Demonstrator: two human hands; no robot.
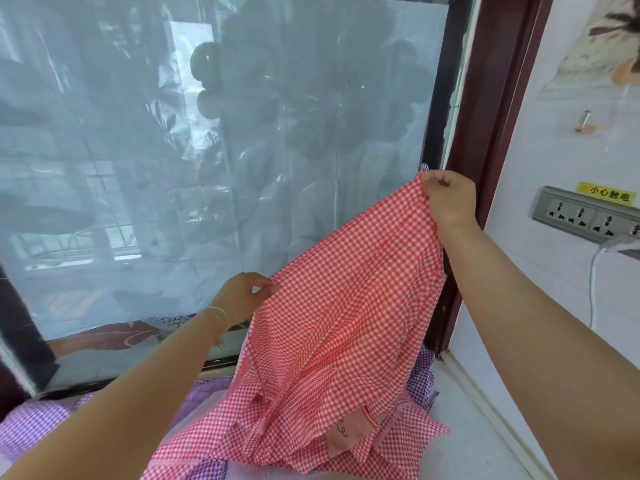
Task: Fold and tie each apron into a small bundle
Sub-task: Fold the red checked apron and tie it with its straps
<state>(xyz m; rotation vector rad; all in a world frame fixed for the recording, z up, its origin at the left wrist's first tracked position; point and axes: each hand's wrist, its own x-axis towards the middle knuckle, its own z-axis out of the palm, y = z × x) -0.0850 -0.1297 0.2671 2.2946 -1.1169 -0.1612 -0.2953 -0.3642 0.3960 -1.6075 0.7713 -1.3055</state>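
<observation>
A red-and-white checked apron hangs lifted in front of a window, its lower part crumpled on the surface below. My right hand pinches its upper corner, held high at the right. Lower and to the left, my left hand pinches the other end of the top edge. A pink patch with stitching shows near the apron's bottom. Purple checked aprons lie underneath, partly hidden by the red one and my arms.
A large window covered with translucent film fills the background, with a dark red frame at the right. On the white wall at the right sits a socket strip with a white cable plugged in.
</observation>
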